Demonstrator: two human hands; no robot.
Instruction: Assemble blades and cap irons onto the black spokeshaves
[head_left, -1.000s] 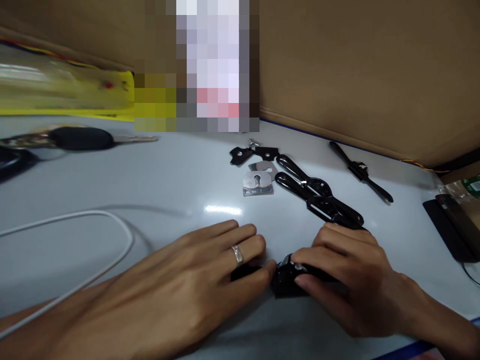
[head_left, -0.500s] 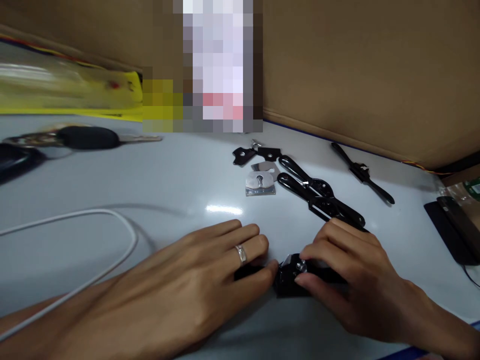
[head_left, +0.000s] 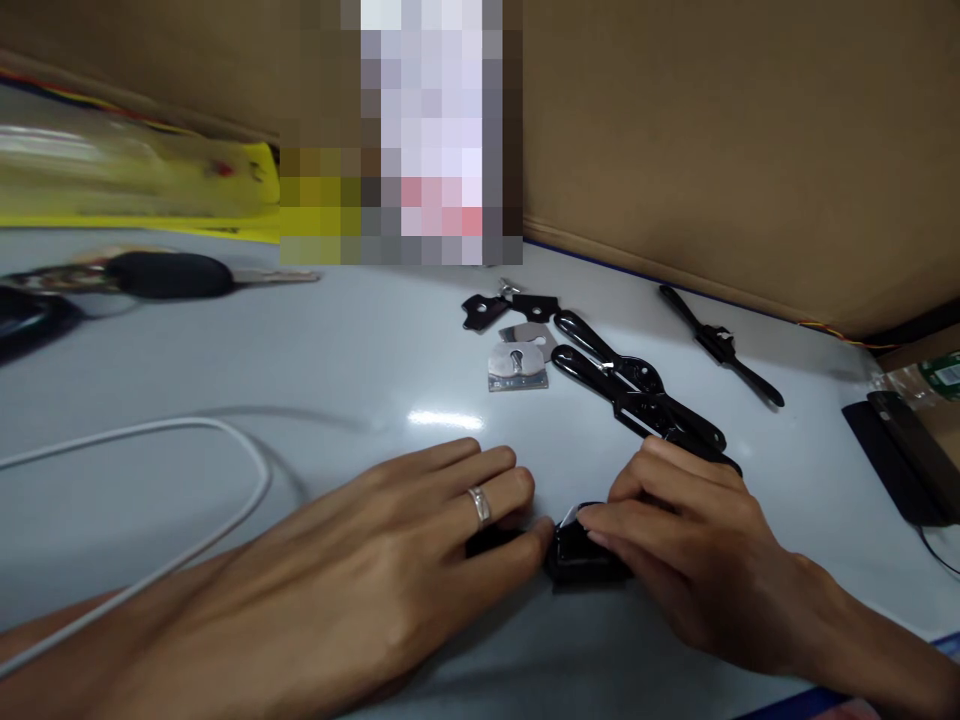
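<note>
A black spokeshave [head_left: 592,562] lies on the table in front of me, its blade edge showing pale at the top. My left hand [head_left: 442,550], with a ring on one finger, is closed round its left handle and presses it down. Over the middle of the tool, my right hand [head_left: 667,540] pinches thumb and forefinger together at the thumbscrew, which the fingers hide. Beyond lie two more black spokeshave bodies [head_left: 637,375], silver blades [head_left: 517,365], black cap plates [head_left: 486,311] and small silver screws [head_left: 508,287].
Farther right rests another spokeshave [head_left: 720,343]. A black phone-like object [head_left: 900,455] lies at the right edge. Keys [head_left: 172,275] and a yellow plastic packet [head_left: 150,180] are at the left. A white cable [head_left: 247,450] loops over my left forearm. Cardboard [head_left: 735,130] walls the back.
The right thumb and forefinger, apart around the silver thumbscrew before, have come together and turned over it, covering it. The left hand keeps its hold.
</note>
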